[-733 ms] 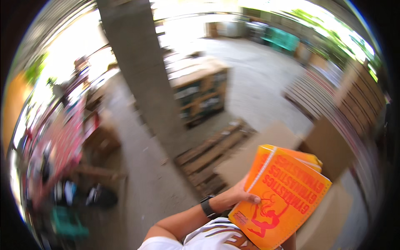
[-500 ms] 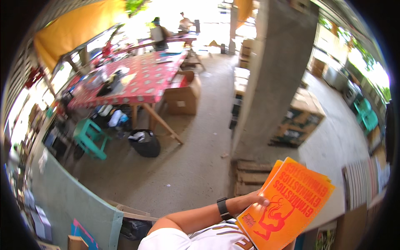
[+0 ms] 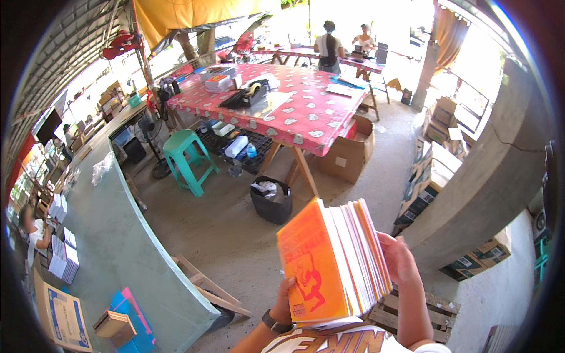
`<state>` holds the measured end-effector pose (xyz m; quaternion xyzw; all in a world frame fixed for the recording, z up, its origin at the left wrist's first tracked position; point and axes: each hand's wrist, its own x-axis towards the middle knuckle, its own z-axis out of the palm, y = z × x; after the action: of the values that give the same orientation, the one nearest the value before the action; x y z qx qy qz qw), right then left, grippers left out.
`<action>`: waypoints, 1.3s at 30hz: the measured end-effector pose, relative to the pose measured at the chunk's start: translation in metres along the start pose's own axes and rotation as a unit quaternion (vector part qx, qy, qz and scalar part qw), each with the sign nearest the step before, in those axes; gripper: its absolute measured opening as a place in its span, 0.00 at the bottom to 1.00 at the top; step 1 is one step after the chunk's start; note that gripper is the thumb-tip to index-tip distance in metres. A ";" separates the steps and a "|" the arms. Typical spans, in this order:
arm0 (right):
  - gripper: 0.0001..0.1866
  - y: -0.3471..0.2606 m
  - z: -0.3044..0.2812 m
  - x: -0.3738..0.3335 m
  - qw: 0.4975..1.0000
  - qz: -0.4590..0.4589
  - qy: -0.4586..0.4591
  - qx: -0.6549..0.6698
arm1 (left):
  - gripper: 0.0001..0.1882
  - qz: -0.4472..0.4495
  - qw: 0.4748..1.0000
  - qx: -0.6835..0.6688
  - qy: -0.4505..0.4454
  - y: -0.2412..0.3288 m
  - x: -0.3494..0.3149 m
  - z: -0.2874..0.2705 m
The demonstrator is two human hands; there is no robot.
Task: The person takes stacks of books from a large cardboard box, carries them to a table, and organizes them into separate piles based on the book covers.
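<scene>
A thick stack of orange-covered booklets [image 3: 309, 267] stands in front of my chest, its white page edges fanned a little to the right. The front cover carries a red figure of a gymnast. My left hand [image 3: 283, 303], with a dark watch on the wrist, is closed around the lower left side of the stack. On the opposite side my right hand [image 3: 399, 257] presses against the back of the stack, thumb side up. Some fingers of both hands are hidden behind the booklets.
Ahead stands a table with a red patterned cloth [image 3: 282, 126], with a black bin [image 3: 271, 203] and green stool [image 3: 185, 156] beside it. A long grey-green table [image 3: 135, 259] runs along the left. A concrete pillar [image 3: 477, 182] and boxes [image 3: 432, 176] stand right. Other people are farther off.
My view has swung left, toward the red table and long grey-green table. The booklets have turned upright, showing their page edges, and my right hand has come into view on their right side.
</scene>
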<state>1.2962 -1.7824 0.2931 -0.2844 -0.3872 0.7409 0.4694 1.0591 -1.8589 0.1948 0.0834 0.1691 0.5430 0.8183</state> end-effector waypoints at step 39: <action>0.38 0.201 0.256 0.879 0.992 0.069 -0.085 -0.066 | 0.27 0.287 0.940 0.091 0.159 0.761 0.298 -0.199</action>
<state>0.6501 -1.1087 0.2108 -0.2765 -0.4534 0.7657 0.3628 0.4367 -1.2929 0.1982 0.1153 0.3143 0.7435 0.5790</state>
